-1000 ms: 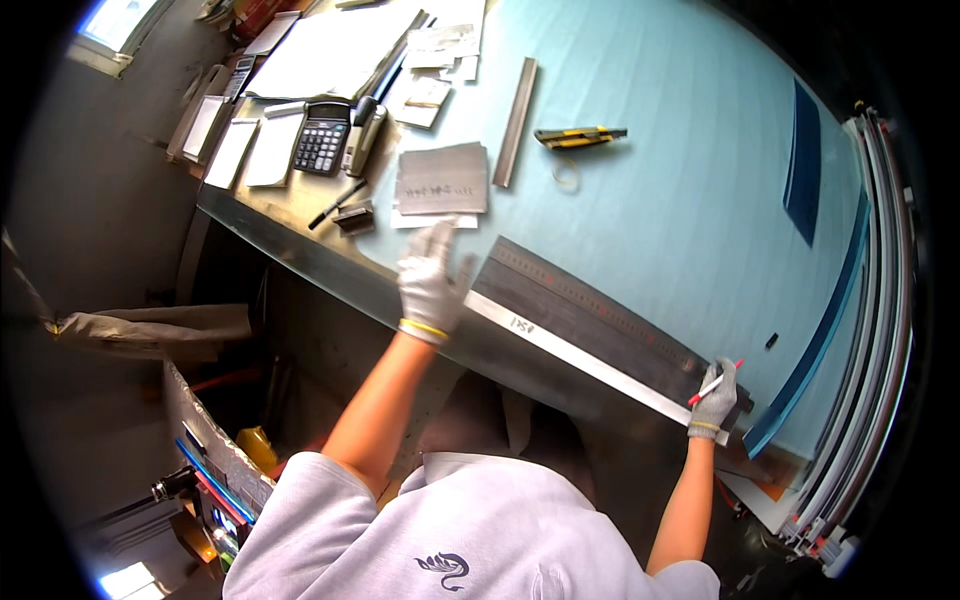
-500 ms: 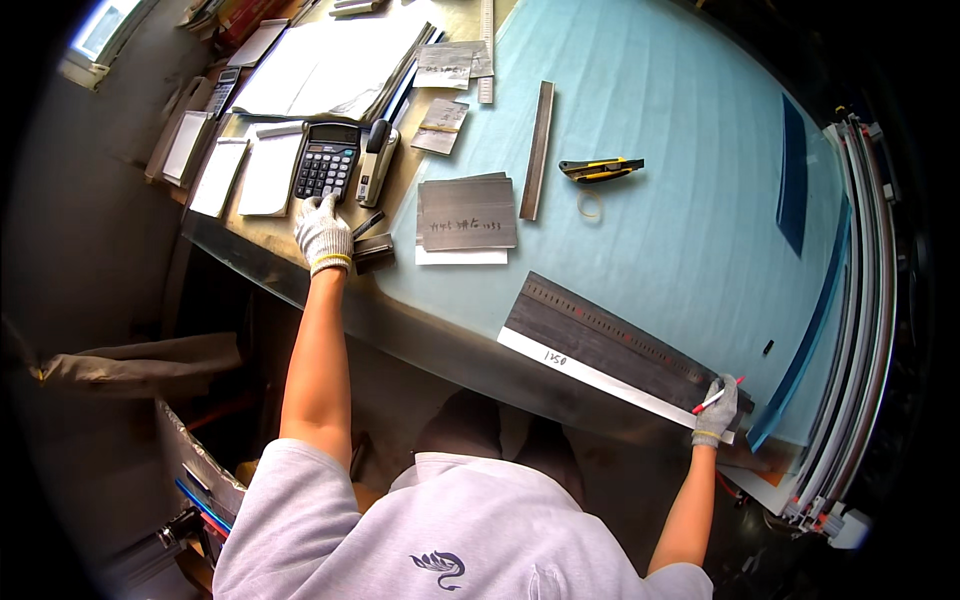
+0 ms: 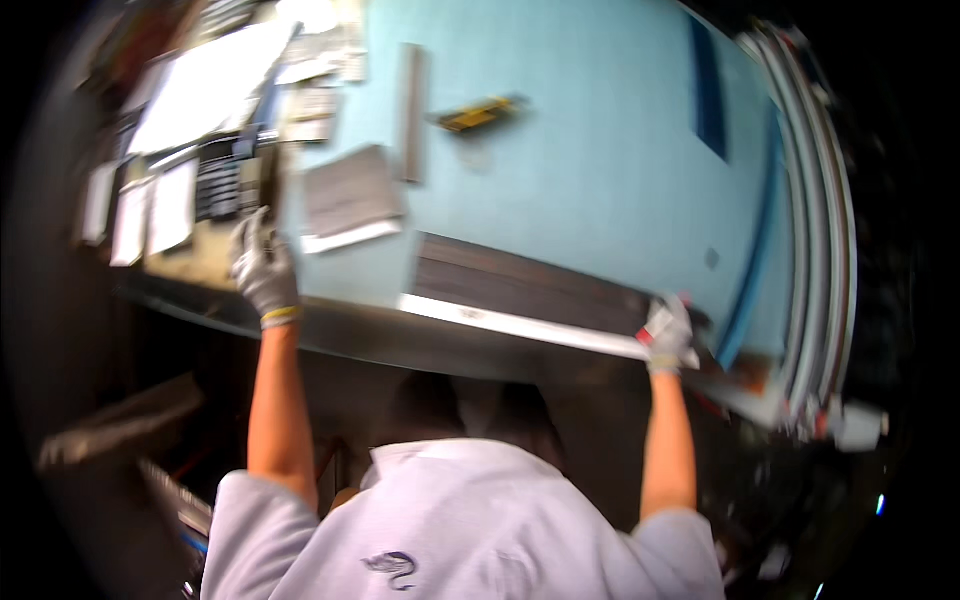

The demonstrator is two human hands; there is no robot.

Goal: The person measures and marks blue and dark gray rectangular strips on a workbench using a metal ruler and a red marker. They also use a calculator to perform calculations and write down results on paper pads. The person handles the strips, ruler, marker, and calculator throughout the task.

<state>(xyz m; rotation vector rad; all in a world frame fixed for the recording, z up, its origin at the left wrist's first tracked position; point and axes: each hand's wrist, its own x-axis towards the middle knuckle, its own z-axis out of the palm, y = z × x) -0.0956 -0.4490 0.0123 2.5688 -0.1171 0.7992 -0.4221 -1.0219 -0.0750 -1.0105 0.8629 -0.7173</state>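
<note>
Motion smears the view. My left hand (image 3: 265, 272), in a pale knit glove, is over the table's near left edge, just below the calculator (image 3: 218, 188) and the stapler (image 3: 266, 178). Its fingers look stretched and apart; small dark items under them are mostly hidden. My right hand (image 3: 668, 328), gloved too, is closed around a red-and-white pen (image 3: 645, 337). It rests at the right end of a long dark plate (image 3: 530, 285), which lies on a white strip (image 3: 520, 328) along the near edge.
Grey sheets (image 3: 352, 190), a narrow grey strip (image 3: 412, 115) and a yellow-black utility knife (image 3: 480, 115) lie on the blue tabletop (image 3: 590, 150). White papers (image 3: 215, 85) and pads (image 3: 172, 208) cover the left side. Long rails (image 3: 815, 230) run along the right edge.
The whole view has swung and blurred. My left hand has come off the calculator keys and shifted right, over the small dark items. My right hand stays at the plate's end with the pen.
</note>
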